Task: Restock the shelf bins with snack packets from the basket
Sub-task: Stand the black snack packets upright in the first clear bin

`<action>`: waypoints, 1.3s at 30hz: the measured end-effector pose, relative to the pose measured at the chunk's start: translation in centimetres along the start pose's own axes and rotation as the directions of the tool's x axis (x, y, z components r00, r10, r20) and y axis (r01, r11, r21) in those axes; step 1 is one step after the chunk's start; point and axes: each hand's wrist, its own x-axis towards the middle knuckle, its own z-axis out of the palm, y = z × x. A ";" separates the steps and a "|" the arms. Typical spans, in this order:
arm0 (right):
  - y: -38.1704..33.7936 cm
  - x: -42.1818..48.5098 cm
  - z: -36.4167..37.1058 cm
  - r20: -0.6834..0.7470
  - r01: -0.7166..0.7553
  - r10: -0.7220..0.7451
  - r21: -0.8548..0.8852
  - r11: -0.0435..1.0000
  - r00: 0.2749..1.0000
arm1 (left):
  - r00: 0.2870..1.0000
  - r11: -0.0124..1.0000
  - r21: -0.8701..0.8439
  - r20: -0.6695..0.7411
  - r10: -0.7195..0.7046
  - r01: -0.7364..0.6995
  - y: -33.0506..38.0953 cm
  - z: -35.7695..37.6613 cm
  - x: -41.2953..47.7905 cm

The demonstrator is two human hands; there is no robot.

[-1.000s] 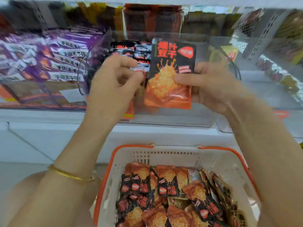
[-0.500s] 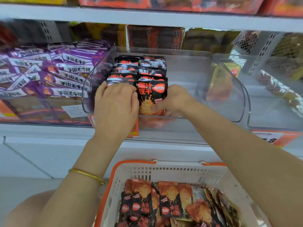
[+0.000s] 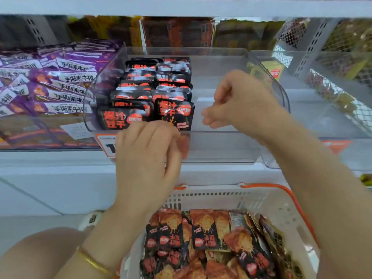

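Black-and-red packets (image 3: pixel 174 115) stand upright in the clear bin (image 3: pixel 231 150) just beyond the empty, loosely curled left hand (image 3: pixel 147 156) and right hand (image 3: pixel 239 103), likely so labels face out.

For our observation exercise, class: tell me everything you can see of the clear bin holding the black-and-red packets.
The clear bin is transparent plastic with rounded front corners and a low front wall. It sits on the shelf, between the purple packets and a second clear bin. Two rows of black-and-red packets stand upright in its left half; its right half is bare. The left hand is before its front wall, the right hand above it; contact cannot be told.
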 end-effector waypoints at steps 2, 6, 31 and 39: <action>1.2 -3.5 -0.7 0.029 0.019 -0.024 0.173 0.985 0.999 | 0.984 1.000 -0.030 0.180 0.010 -0.004 0.8 1.4 -2.1; 10.3 -6.5 2.7 0.369 -0.305 0.336 -0.143 0.942 0.866 | 0.776 0.998 0.069 0.630 -0.033 -0.013 1.6 5.1 -5.3; 21.2 -7.2 7.7 0.596 -0.880 0.671 0.436 0.191 0.441 | 0.369 0.989 -0.096 0.920 0.130 -0.109 3.3 8.5 -8.7; 16.3 -7.7 5.0 0.293 -0.629 0.567 0.202 0.751 0.770 | 0.634 0.949 -0.163 0.772 -0.048 0.269 0.6 5.1 -3.4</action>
